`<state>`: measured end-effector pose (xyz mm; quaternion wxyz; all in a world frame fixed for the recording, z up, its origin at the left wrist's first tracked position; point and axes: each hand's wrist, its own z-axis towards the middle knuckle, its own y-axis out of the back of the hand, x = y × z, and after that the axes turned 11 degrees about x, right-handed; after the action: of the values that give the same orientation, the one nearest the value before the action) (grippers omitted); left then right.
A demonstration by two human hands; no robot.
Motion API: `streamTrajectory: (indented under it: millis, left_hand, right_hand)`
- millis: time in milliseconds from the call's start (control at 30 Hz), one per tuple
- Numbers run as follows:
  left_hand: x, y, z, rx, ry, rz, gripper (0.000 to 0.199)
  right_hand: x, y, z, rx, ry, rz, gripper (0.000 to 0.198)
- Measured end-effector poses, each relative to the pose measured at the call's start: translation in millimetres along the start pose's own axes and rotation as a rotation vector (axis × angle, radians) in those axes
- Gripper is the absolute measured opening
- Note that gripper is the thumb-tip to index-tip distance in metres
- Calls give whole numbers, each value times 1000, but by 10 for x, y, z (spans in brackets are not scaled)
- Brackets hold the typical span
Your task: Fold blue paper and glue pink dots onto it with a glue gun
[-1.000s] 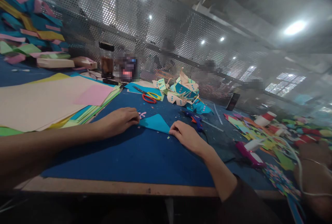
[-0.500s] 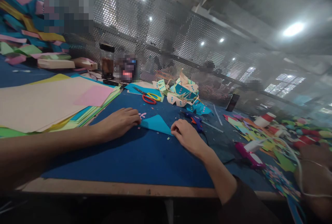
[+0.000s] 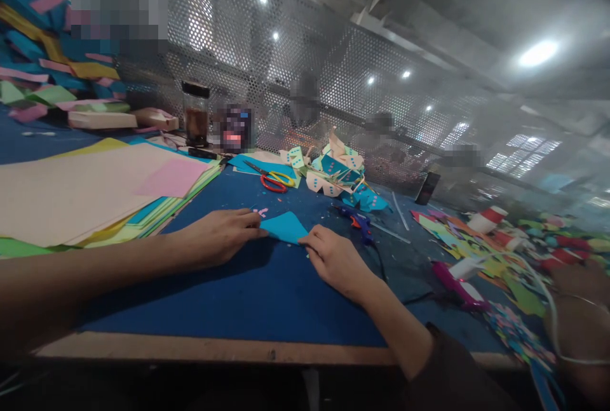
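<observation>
A blue folded paper triangle point(image 3: 286, 228) is held between my two hands, just over the blue tabletop point(image 3: 267, 303). Its left corner is pinched in my left hand point(image 3: 233, 233), fingers closed. At the right corner, my right hand point(image 3: 333, 258) grips the paper between thumb and fingers. Small pink paper scraps point(image 3: 260, 213) lie just behind the triangle. Scissors point(image 3: 274, 181) with red and yellow handles rest farther back, and a blue glue gun point(image 3: 355, 222) lies beyond my right hand.
Stacked coloured paper sheets point(image 3: 95, 188) cover the left side. Cut paper shapes point(image 3: 338, 166) are heaped at the back, near a lidded jar point(image 3: 196, 112). On the right are a magenta power strip point(image 3: 460, 287) with a white cable and another person's arm point(image 3: 581, 316).
Both hands have shifted their hold on the blue paper. My right hand has moved slightly left and nearer my left hand, and less of the triangle shows between them.
</observation>
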<state>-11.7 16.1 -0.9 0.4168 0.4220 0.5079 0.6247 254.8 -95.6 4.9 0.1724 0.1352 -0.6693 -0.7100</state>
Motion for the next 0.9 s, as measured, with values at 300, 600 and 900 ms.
streamTrajectory:
  millis: [300, 600, 900]
  left_hand:
    - [-6, -91, 58, 16, -19, 138, 44]
    - [6, -95, 95, -5, -37, 109, 45]
    - [-47, -26, 33, 60, 9, 179, 35]
  right_hand:
    - [191, -43, 89, 20, 97, -116, 41]
    - [203, -78, 149, 17, 68, -129, 41]
    - [160, -7, 48, 42, 6, -227, 32]
